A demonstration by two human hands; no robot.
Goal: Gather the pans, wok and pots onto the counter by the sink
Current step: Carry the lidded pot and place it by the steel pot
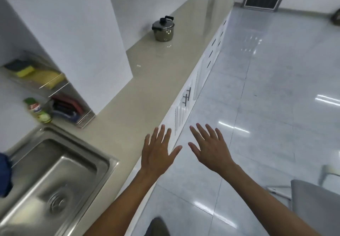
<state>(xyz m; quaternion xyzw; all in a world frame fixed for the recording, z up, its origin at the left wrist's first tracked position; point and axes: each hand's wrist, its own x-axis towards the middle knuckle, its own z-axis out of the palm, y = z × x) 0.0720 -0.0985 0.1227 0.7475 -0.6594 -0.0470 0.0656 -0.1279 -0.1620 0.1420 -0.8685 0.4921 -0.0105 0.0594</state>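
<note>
1. Left hand: lower centre of frame, above the table front edge, fingers spread wide, palm down, holding nothing.
2. Right hand: just beside the left, over the tiled floor, fingers spread wide, holding nothing.
3. Lidded steel pot: upright on the table, upper centre of frame, well apart from both hands.
4. Steel sink: lower left, set into the table.
5. Wire rack with sponges and dish-soap bottle: left, behind the sink.
</note>
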